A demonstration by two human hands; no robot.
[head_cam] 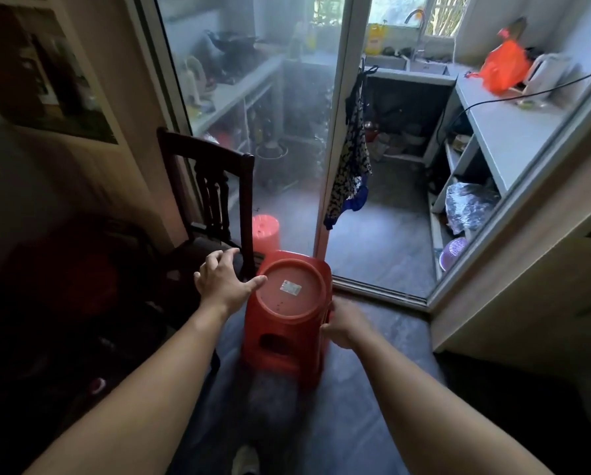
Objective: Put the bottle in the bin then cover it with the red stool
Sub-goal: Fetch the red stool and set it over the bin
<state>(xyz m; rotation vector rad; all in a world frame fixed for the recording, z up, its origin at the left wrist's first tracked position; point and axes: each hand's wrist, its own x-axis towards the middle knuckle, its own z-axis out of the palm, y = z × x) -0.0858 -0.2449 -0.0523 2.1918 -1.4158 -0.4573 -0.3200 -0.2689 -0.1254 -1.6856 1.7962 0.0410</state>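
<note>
The red stool (288, 313) stands upright on the grey floor in front of me, its round seat with a small white sticker facing up. My right hand (343, 325) grips the stool's right side just below the seat. My left hand (223, 279) hovers at the seat's left rim with fingers spread and the thumb touching the edge. Neither a bin nor a bottle shows; whatever is under the stool is hidden by it.
A dark wooden chair (215, 186) stands just left of the stool. Behind it a sliding glass door (252, 114) shows a red reflection of the stool. To the right, an open doorway leads to a kitchen with shelves (465, 186) and a counter (513, 125).
</note>
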